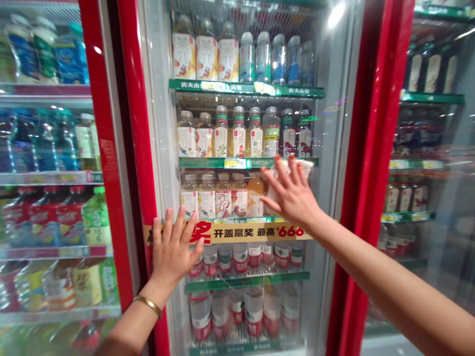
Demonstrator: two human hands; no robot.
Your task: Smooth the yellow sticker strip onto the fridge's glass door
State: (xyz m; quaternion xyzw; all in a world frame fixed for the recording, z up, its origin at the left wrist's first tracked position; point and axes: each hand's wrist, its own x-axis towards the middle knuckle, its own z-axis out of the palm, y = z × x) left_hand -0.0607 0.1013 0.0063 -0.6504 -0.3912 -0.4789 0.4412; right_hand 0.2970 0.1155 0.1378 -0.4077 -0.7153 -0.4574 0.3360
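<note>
My left hand (172, 249) rests flat against the left side of the glass cooler door (330, 123), fingers spread, over the end of a printed yellow strip (233, 233). It holds nothing, and a gold-coloured bangle (147, 305) circles the wrist. Higher up on the right, my right hand (295, 195) presses a white cloth (306, 167) to the glass with fingers outstretched. Most of the cloth lies hidden under the palm; a corner shows past the fingertips. Behind the pane stand shelves of bottled drinks (238, 133).
Red door frames (371, 163) run up both sides of this door. A cooler at left holds rows of bottles (44, 217), and another at right holds dark bottles (432, 71). Lights reflect off the glass.
</note>
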